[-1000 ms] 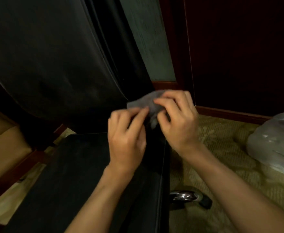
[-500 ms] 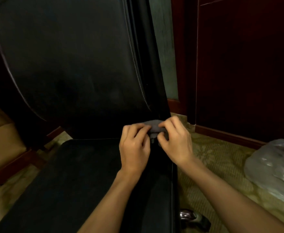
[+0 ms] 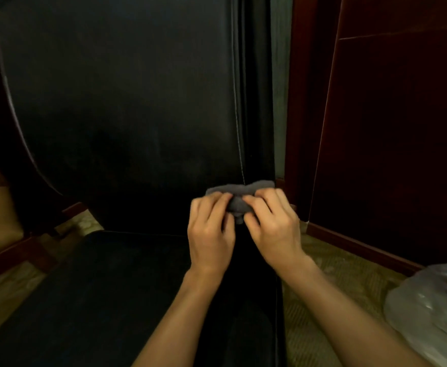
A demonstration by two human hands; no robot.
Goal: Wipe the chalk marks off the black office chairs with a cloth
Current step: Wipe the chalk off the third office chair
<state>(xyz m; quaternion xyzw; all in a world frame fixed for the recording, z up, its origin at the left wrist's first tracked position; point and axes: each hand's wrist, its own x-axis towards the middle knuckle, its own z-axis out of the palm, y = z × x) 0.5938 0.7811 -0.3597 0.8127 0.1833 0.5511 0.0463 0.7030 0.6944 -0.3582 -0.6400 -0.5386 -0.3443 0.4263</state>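
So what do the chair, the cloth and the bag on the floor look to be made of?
Chair: black leather or a leather look-alike, smooth with a dull sheen and a stitched seam. Cloth: soft grey fabric, matte, bunched between the left hand and right hand. Bag: thin translucent plastic, crinkled and glossy.

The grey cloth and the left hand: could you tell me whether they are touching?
Touching. The head view shows the left hand with its fingers curled onto the grey cloth, pinching it opposite the right hand.
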